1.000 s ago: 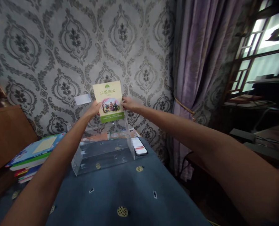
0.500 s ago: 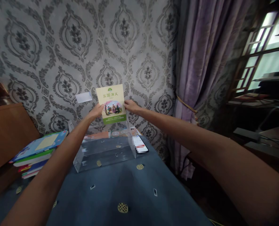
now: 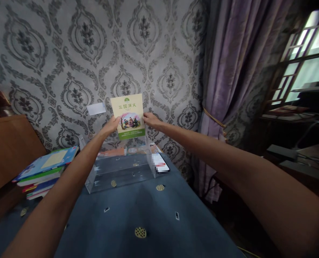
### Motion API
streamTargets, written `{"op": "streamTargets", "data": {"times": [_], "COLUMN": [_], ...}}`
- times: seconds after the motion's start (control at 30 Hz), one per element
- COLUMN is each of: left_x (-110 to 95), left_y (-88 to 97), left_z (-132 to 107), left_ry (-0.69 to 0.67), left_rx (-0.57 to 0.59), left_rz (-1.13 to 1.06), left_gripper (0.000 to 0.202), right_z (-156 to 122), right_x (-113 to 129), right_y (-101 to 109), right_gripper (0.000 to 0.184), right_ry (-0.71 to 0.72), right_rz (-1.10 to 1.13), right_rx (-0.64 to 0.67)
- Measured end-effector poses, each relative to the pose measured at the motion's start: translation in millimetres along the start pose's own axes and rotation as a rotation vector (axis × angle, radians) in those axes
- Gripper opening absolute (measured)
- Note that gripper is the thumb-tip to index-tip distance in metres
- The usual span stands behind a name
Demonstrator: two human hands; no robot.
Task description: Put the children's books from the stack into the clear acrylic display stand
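Note:
A cream-and-green book (image 3: 129,107) with a picture of seated figures on its cover stands upright between my hands, front towards me. My left hand (image 3: 113,125) pinches its left edge, thumb over the cover. On the opposite edge, my right hand (image 3: 150,120) is closed, its fingers partly hidden behind the book. Directly below is a clear plastic stepped rack (image 3: 121,173) on the table; the book is at its back, above the rear tier. Whether the book's lower edge touches the rack cannot be made out.
Left of the rack lies a stack of books (image 3: 47,163). A phone (image 3: 160,162) rests by the rack's right side. The table (image 3: 162,222) wears a blue patterned cloth. Patterned wall (image 3: 159,46) rises behind, with a purple curtain (image 3: 229,64) on the right.
The view has shifted slightly. Both hands still hold the book in nearly the same place over the back of the rack.

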State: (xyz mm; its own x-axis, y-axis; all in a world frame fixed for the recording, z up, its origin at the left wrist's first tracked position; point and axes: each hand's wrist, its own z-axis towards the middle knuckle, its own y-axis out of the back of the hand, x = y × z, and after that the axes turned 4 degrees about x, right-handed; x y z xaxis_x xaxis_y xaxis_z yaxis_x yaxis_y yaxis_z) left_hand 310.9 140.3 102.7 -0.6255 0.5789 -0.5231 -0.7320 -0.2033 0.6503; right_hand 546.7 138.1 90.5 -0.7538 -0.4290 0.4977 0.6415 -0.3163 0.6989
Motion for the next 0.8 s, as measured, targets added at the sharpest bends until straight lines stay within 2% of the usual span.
{"op": "streamTargets", "data": {"times": [0.13, 0.43, 0.8], "left_x": [3.9, 2.8, -7.0], "left_y": [-0.7, -0.1, 3.3], "left_z": [2.3, -0.5, -3.4], "left_ry": [0.034, 0.024, 0.169], "left_rx": [0.063, 0.055, 0.048], "left_rz": [-0.023, -0.055, -0.120], "left_gripper": [0.049, 0.048, 0.046], "right_z": [-0.8, 0.8, 0.0], "right_x": [1.3, 0.6, -0.7], "right_y": [1.0, 0.2, 1.7], "right_gripper": [0.026, 0.022, 0.024], "right_ry": [-0.025, -0.054, -0.078], "right_rz": [0.029, 0.135, 0.265], "right_rx": [0.002, 0.013, 0.011]}}
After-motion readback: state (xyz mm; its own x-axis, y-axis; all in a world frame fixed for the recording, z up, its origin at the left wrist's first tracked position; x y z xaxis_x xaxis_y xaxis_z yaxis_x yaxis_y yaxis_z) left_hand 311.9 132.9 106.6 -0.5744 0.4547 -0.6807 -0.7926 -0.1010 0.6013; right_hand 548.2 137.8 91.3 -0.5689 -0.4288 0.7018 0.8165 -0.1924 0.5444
